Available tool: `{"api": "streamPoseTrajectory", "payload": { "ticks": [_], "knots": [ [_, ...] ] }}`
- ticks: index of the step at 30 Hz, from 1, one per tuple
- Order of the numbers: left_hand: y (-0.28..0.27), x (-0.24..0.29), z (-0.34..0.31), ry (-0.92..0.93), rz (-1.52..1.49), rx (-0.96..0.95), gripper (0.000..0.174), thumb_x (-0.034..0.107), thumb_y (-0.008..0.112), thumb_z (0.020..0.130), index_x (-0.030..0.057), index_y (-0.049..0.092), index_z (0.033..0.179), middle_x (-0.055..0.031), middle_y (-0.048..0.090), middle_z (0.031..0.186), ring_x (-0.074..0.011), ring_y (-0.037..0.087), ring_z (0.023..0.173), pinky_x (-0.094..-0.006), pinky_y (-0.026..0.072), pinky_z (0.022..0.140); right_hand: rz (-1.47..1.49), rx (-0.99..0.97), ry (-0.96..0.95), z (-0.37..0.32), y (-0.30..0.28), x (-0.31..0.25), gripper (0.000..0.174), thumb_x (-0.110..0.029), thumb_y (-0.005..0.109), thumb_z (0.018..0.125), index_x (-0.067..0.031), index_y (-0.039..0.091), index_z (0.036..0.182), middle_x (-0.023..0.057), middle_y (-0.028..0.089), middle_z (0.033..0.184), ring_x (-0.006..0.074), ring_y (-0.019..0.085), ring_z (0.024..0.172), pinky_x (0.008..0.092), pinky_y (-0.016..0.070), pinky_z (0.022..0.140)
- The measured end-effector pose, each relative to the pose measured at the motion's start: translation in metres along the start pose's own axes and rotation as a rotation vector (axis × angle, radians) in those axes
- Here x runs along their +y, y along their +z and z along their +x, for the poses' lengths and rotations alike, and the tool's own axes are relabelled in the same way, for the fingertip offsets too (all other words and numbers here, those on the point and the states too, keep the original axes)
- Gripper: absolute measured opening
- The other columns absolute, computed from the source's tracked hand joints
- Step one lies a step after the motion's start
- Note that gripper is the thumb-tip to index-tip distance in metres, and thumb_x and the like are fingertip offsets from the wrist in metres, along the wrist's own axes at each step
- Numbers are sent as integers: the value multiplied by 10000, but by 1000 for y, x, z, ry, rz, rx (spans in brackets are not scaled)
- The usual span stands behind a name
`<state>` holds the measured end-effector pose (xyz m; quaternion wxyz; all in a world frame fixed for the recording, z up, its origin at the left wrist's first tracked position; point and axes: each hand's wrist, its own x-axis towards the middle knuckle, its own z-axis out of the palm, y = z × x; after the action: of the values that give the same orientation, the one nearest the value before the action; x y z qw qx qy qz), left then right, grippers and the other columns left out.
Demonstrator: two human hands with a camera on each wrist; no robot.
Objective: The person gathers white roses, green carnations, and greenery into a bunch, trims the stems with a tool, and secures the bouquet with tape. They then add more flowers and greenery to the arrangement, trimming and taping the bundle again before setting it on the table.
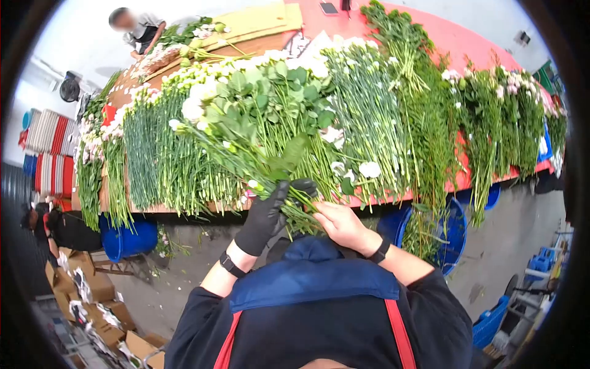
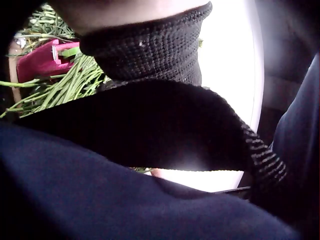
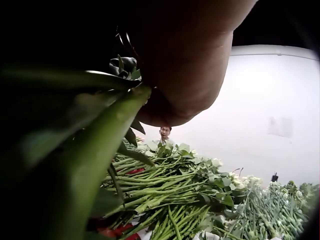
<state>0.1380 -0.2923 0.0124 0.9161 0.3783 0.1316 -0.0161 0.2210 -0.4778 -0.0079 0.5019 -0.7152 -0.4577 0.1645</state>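
Observation:
My left hand [image 1: 263, 220], in a black glove, grips a bunch of leafy flower stems [image 1: 276, 165] in front of my chest, at the table's near edge. The bunch slants up and left over the flowers on the table. On the right, my bare right hand [image 1: 345, 229] pinches the lower stems just below the glove. Close up in the right wrist view, a thick green stem [image 3: 107, 137] runs up to the fingers of that hand [image 3: 192, 75]. A black knit glove cuff [image 2: 150, 52] fills much of the left wrist view, hiding the left fingers.
White carnations [image 1: 362, 111], rose stems [image 1: 283, 111] and greenery [image 1: 430, 129] lie in rows across the red table [image 1: 458, 31]. Blue tubs [image 1: 128, 238] stand below its edge. Another person [image 1: 142, 34] is at the far left; cardboard boxes [image 1: 98, 289] sit lower left.

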Motion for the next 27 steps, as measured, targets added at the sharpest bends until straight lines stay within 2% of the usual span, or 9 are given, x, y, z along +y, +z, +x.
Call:
{"api": "streamPoseTrajectory", "payload": {
  "ticks": [2,3,6,7,10,15,17,19,27],
  "knots": [
    [-3,1,3,-10,-116,18,521,452,393,985,-24,597,1040,-149,622,1035,-279,566,1110,-435,414,1026,16,-32,-52,-1,1,6,274,-145,584,897,42,617,1094,205,652,965,357,631,889,398,509,794],
    [1,-1,3,-19,-62,168,481,456,409,979,39,597,832,-63,590,729,-239,619,879,-455,454,944,54,-63,-37,-1,1,8,278,-155,580,900,42,618,1091,205,653,963,354,631,893,400,508,797],
    [-26,-13,6,101,-209,-34,393,419,414,994,87,580,866,-16,481,580,-201,582,707,-484,462,905,110,-201,5,2,-7,12,287,-188,566,908,40,623,1073,203,655,952,346,630,900,404,507,799],
    [-2,-2,3,131,-97,154,347,429,396,993,209,621,848,59,398,484,-134,501,546,-429,463,824,90,-271,16,5,-15,15,288,-201,560,911,36,627,1060,200,654,945,345,630,897,405,507,794],
    [-15,5,-1,147,-125,208,319,419,382,1001,252,606,848,59,368,489,-126,451,513,-419,460,799,-109,-276,67,10,-40,49,289,-280,552,900,-20,658,968,179,645,867,327,635,849,409,497,741],
    [-19,13,-2,119,-158,412,615,534,409,954,191,372,445,41,258,419,-139,423,493,-376,462,752,-112,-32,471,23,-97,72,299,-238,566,872,4,661,1019,183,679,899,311,662,848,370,504,753],
    [-28,6,-6,205,-228,315,325,471,462,953,176,538,842,47,308,458,-141,452,505,-398,469,779,48,-148,524,29,-104,59,294,-234,570,870,4,664,1014,177,682,905,308,663,851,372,504,757],
    [-27,7,-10,200,-210,325,363,343,543,954,83,560,1207,53,368,501,-129,467,514,-400,484,776,5,-197,365,23,-92,72,260,-214,568,859,-8,676,976,169,680,895,316,660,844,377,504,764],
    [-9,14,-5,164,-218,405,410,207,530,967,36,437,1329,60,357,509,-81,414,477,-343,467,666,-564,-27,205,75,-54,165,169,-168,561,800,-53,674,848,155,645,859,341,612,832,443,490,762]
  ]
}}
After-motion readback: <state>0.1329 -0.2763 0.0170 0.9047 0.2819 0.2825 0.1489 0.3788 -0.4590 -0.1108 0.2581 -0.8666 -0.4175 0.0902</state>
